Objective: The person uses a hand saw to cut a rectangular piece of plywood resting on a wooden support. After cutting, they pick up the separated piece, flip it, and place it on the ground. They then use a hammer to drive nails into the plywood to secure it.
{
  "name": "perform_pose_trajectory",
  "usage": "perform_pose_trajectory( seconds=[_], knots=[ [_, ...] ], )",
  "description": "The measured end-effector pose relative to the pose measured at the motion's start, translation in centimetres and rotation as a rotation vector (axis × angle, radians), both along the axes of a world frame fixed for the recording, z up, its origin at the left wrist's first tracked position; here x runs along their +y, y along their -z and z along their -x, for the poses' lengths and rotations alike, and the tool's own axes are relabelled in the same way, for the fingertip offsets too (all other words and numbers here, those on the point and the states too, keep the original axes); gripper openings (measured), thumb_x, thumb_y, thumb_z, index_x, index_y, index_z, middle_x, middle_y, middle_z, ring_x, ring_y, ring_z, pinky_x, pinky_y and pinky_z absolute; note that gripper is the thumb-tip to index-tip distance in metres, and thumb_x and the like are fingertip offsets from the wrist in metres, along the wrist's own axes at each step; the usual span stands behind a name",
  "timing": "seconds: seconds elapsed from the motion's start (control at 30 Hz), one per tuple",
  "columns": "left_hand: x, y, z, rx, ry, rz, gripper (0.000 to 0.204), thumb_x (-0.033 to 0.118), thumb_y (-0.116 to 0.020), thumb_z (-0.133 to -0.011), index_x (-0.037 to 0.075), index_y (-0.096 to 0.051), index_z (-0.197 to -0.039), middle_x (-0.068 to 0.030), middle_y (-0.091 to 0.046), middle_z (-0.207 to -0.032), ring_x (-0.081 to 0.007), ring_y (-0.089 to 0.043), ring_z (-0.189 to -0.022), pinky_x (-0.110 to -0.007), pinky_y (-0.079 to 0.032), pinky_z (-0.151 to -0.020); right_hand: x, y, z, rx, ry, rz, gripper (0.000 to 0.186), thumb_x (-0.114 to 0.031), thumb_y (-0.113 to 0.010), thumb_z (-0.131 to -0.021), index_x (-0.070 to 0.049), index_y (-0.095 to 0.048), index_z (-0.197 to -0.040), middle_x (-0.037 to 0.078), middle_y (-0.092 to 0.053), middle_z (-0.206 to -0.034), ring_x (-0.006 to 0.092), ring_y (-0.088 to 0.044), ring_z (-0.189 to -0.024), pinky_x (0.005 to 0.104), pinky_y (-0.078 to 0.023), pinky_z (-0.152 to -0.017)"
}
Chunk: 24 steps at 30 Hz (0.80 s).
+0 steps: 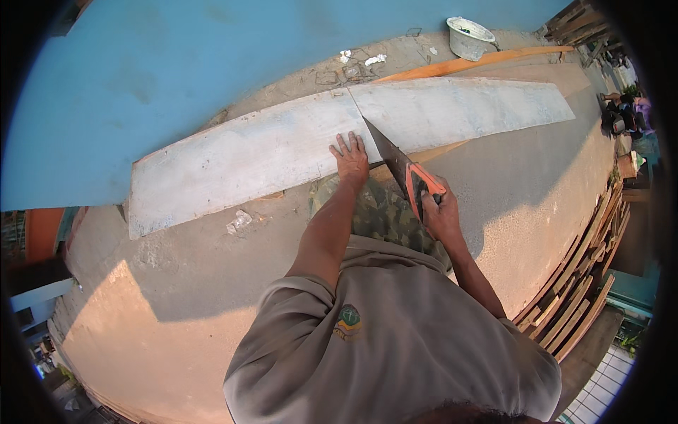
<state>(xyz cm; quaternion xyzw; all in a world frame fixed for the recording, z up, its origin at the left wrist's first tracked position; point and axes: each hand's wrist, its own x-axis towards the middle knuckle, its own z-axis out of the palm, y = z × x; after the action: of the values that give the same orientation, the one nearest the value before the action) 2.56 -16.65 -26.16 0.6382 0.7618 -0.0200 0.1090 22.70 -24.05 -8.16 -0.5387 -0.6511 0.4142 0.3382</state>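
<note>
One handsaw [400,168], blade pointing to eleven o'clock, gripped by the right hand [441,212]; left hand [351,158] flat on one whitewashed board [339,138] running nine-to-three.

Blue wall [176,63], sunlit concrete ground [176,283], stacked timber [579,283], white bucket [470,37]

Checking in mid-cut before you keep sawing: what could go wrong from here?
The left hand lies flat on the long whitish board, close beside the orange-handled handsaw in the right hand; a slip could reach the fingers. The board's right-hand piece looks nearly severed and may drop or pinch the blade.
</note>
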Motion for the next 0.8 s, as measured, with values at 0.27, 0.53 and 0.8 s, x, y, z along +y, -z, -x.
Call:
perform_pose_trajectory(
  seconds=[0.27,0.53,0.8],
  knots=[
    [-0.4,-0.4,-0.1,-0.012,-0.002,-0.053,0.074,0.017,-0.053,-0.087,0.009,-0.021,-0.153,-0.0111,-0.016,-0.161,-0.0475,-0.009,-0.146,-0.073,-0.013,-0.108,5.2,4.3,3.2,-0.085,-0.002,0.063,0.039,-0.013,-0.058,-0.088,-0.004,-0.053,-0.126,0.016,-0.066,-0.091,0.0262,-0.064,-0.082,0.0378,-0.050,-0.078],
    [-2.0,-3.3,0.2,-0.379,-0.049,-0.096,0.089,0.015,-0.070,-0.077,0.005,-0.023,-0.151,-0.0200,-0.018,-0.157,-0.0401,-0.016,-0.146,-0.060,-0.018,-0.114,7.3,-1.7,4.2,-0.097,-0.041,0.460,0.040,-0.010,-0.054,-0.091,0.000,-0.047,-0.129,0.014,-0.063,-0.086,0.0222,-0.064,-0.077,0.0389,-0.052,-0.074],
    [1.1,-6.1,8.9,-0.579,-0.152,-0.437,0.079,0.021,-0.083,-0.071,-0.012,-0.045,-0.132,-0.0299,-0.055,-0.127,-0.0425,-0.058,-0.113,-0.043,-0.047,-0.097,9.2,1.7,4.9,-0.144,-0.236,0.126,0.054,-0.026,-0.056,-0.096,0.003,-0.035,-0.136,0.026,-0.056,-0.126,0.0370,-0.055,-0.120,0.0413,-0.042,-0.099]
  ],
)
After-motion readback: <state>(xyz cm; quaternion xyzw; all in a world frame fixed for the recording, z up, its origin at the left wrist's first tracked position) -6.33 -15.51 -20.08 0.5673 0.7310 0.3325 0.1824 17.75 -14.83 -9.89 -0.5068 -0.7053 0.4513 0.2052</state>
